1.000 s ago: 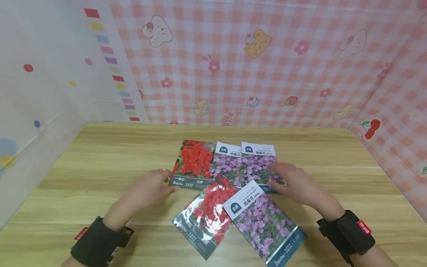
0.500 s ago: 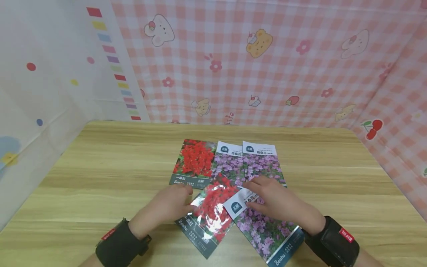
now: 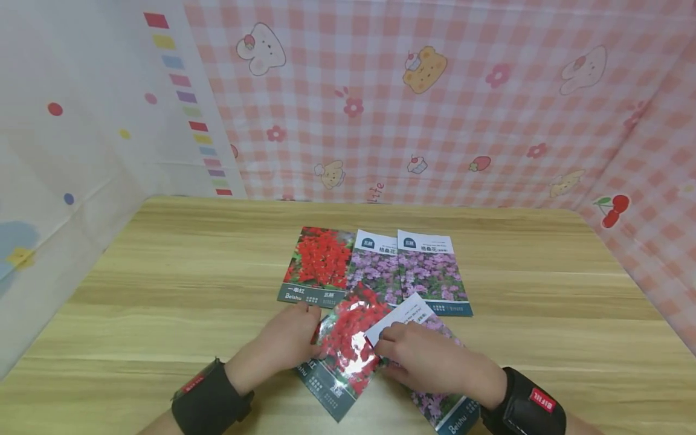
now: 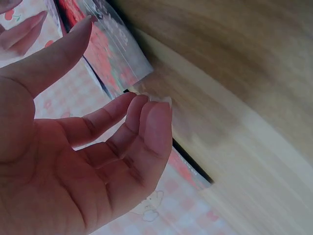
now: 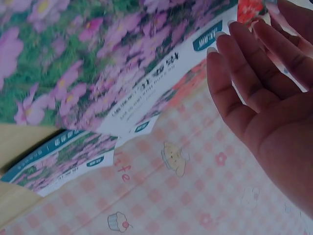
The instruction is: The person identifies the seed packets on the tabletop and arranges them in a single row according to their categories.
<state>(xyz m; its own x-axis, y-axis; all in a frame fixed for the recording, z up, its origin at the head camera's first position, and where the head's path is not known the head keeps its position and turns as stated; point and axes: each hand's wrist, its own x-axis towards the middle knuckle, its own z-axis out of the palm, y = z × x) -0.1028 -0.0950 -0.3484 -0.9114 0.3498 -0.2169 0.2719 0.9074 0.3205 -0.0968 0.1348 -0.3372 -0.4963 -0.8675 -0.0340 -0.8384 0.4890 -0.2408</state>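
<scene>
In the head view, my left hand [image 3: 285, 338] is at the left edge of the front red-flower seed packet [image 3: 353, 329], its thumb overlapping the picture. The left wrist view shows loosely bent fingers [image 4: 156, 125] and a gap between them and the thumb, near the packet's glossy corner [image 4: 129, 63]. My right hand [image 3: 421, 356] is over the upper part of the front purple-flower seed packet [image 3: 432, 408] and covers much of its label. Its fingers [image 5: 222, 78] look relaxed beside the white label end in the right wrist view. Both front packets lie slanted, their upper corners meeting.
Behind them, a red-flower packet [image 3: 321, 260] and two purple-flower packets, the middle one [image 3: 372, 266] and the right one [image 3: 432, 272], lie in a row. The wooden table [image 3: 190, 260] ends at a pink checked cloth [image 3: 348, 145]. Black bands [image 3: 209, 396] circle both wrists.
My left hand has moved right and nearer, from the back red-flower packet to the front one. My right hand has come left and nearer, from the back right purple packet onto the front one.
</scene>
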